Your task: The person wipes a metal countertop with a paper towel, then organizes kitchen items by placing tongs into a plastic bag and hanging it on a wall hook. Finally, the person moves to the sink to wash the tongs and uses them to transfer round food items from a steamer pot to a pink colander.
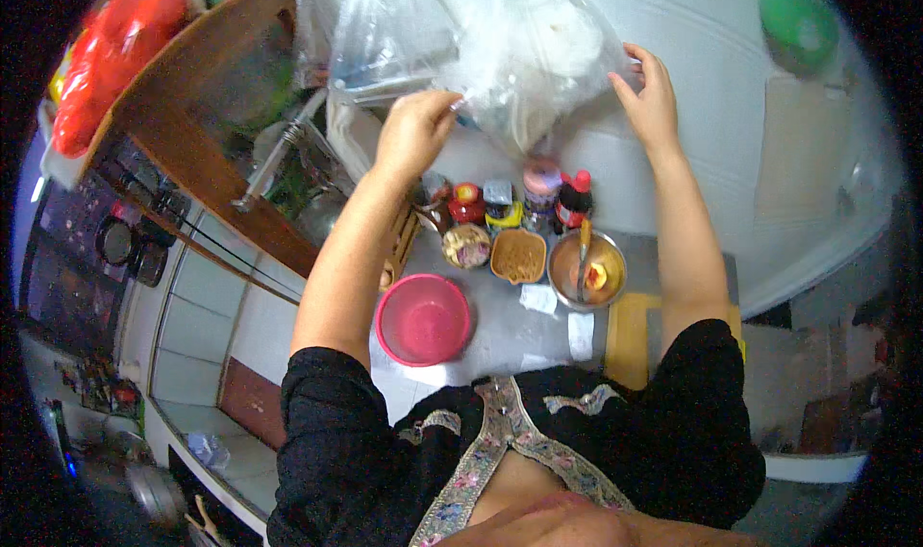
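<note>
A large clear plastic bag [505,49] hangs in front of me, with a round white item [566,31] showing inside it. My left hand [418,129] pinches the plastic at the bag's lower front. At the bag's right side is my right hand [652,100], its thumb and fingers apart, the tips close to or touching the plastic. Below the bag, on the grey tabletop [490,331], stand several jars, among them a red-lidded jar [467,202], a pink-lidded jar [541,186] and a red-capped bottle [575,201].
Nearer me are a pink plastic basin [423,320], a brown square container [518,256] and a metal bowl [588,269] holding a brush [584,251]. A bag of garlic-like bulbs [466,246] sits beside the container. A wooden-framed shelf [209,179] stands left; a white wall [707,150] rises right.
</note>
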The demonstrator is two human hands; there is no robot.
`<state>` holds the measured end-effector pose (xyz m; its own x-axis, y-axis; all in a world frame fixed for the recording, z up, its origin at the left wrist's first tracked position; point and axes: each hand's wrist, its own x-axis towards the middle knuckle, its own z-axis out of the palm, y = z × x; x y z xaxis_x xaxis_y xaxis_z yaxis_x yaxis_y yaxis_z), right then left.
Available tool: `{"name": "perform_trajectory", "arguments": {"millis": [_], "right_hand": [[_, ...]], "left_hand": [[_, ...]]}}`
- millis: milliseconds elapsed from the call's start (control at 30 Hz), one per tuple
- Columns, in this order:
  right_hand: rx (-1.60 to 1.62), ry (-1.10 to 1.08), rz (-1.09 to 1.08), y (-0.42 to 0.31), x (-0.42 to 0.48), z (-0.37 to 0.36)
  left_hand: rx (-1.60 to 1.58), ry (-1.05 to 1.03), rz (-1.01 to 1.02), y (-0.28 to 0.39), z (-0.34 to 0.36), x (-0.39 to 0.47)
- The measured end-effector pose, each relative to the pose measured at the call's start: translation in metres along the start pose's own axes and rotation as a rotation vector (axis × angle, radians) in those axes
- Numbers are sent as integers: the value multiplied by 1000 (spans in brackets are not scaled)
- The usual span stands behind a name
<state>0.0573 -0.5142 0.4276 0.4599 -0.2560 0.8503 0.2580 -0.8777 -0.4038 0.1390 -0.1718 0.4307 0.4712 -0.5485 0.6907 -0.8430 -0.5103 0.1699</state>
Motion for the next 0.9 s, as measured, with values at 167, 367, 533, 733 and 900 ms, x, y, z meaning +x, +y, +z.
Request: {"name": "perform_trajectory", "arguments": {"millis": [167,367,533,733,900], "right_hand": [[95,60,206,38,-138,-30],[86,-103,693,91,-339,-84],[58,-108,877,102,-391,-139],[111,-40,922,95,-413,-173],[-27,-197,740,61,-428,-184]], "left_hand": [[135,313,44,18,28,-21],[420,64,252,50,73,-20],[593,-17,119,39,103,-22],[427,-87,219,82,89,-79],[129,-340,462,115,68,-154]]}}
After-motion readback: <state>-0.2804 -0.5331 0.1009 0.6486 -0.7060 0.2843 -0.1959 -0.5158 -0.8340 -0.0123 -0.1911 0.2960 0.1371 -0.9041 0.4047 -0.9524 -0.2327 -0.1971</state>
